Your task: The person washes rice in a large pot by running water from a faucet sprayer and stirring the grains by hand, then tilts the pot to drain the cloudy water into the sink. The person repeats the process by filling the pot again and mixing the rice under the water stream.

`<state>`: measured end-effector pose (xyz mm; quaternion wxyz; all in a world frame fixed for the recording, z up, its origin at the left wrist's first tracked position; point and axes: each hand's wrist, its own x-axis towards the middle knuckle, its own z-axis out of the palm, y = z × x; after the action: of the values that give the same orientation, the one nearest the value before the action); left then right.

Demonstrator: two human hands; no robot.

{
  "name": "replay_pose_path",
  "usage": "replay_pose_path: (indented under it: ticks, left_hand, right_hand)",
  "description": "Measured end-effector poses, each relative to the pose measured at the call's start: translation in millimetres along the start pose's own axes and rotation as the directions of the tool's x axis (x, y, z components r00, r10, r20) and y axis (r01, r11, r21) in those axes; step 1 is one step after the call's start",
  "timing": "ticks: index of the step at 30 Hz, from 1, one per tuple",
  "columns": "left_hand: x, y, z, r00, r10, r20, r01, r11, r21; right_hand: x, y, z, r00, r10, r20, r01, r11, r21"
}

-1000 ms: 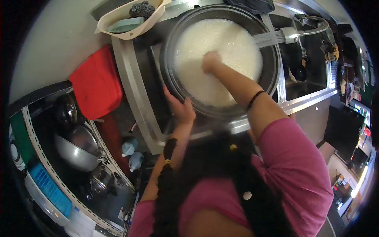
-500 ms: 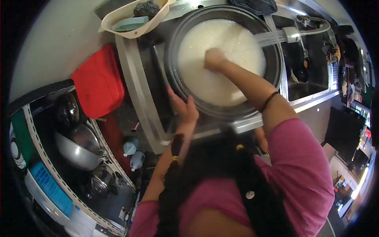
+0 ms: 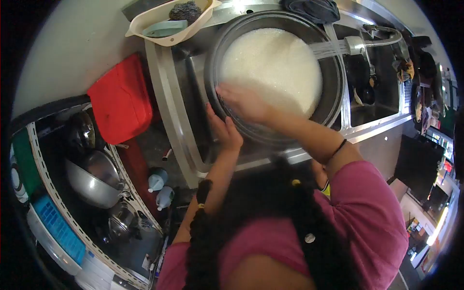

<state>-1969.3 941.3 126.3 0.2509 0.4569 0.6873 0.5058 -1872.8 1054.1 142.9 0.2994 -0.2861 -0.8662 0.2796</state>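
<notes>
A large dark round pot [image 3: 333, 89] sits in the steel sink, holding cloudy white liquid [image 3: 273, 72] with pale grains that look like rice. Water streams from the faucet [image 3: 356, 45] into its right side. My left hand [image 3: 224, 130] rests against the pot's outer wall at the lower left, thumb and fingers apart. Inside the near-left rim, my right hand [image 3: 245, 102] lies stretched out flat, slightly blurred, its fingertips at the pot's wall. Nothing shows in either hand. What lies under the cloudy surface is hidden.
A cream basin [image 3: 193, 29] with a dark scrubber and a grey-green item stands at the sink's top left. A red plastic bin or lid [image 3: 121, 101] is on the left, above shelves with metal pots [image 3: 94, 186]. Dark cloth [image 3: 311, 9] lies behind the pot.
My right hand has moved from the middle of the white liquid to the pot's near-left wall, its fingers now extended. The left hand stays at the pot's outside. The view has shifted slightly.
</notes>
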Motion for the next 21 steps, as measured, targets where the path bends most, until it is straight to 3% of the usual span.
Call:
replay_pose_path:
  ticks: [1,3,4,6,7,9,12,14,16,18,21]
  left_hand:
    - [-0.1,-1.7,-1.4,1.000,0.006,0.012,-0.006,1.000,-0.007]
    - [-0.3,-0.8,-2.2,1.000,-0.013,0.005,0.013,1.000,0.002]
    - [1.0,-0.1,-1.4,1.000,-0.023,0.000,0.023,1.000,0.007]
    - [1.1,2.8,-0.7,0.999,-0.036,-0.001,0.036,0.999,0.002]
    - [1.4,3.8,-0.5,0.999,-0.050,-0.007,0.050,0.999,0.000]
    - [2.7,0.8,0.1,1.000,-0.028,-0.013,0.028,1.000,-0.003]
    - [-3.2,-3.9,1.6,1.000,-0.017,-0.015,0.017,1.000,-0.003]
    - [-1.0,-3.1,3.4,1.000,-0.012,-0.019,0.012,1.000,-0.002]
    - [-0.6,2.2,1.3,1.000,-0.025,-0.001,0.025,1.000,-0.004]
    - [0.6,2.3,2.2,1.000,-0.022,0.003,0.022,1.000,-0.002]
    - [-2.4,-2.2,1.4,1.000,-0.029,0.009,0.029,0.999,-0.028]
  right_hand:
    - [-12.2,-6.7,-0.2,1.000,-0.002,0.004,0.002,1.000,0.002]
    - [-40.2,-12.7,-15.6,0.966,0.044,0.255,-0.086,0.984,0.155]
    - [-49.2,-7.5,-27.5,0.966,0.046,0.254,-0.087,0.984,0.153]
    - [-65.2,1.6,-54.2,0.766,-0.057,0.640,-0.018,0.994,0.110]
    - [-69.8,4.4,-64.3,0.765,-0.057,0.642,-0.017,0.994,0.108]
    - [-70.8,7.0,-78.4,0.605,0.025,0.796,0.012,0.999,-0.040]
    - [-83.9,21.6,-23.9,0.674,-0.047,0.737,0.129,0.990,-0.055]
    - [-62.5,33.2,23.6,0.829,-0.086,0.552,0.199,0.969,-0.147]
    - [-6.2,31.6,40.7,0.855,0.156,0.495,0.047,0.927,-0.373]
    - [36.3,64.5,50.4,0.798,0.263,0.542,0.030,0.881,-0.472]
    - [73.9,113.5,36.0,0.799,0.354,0.486,0.078,0.740,-0.668]
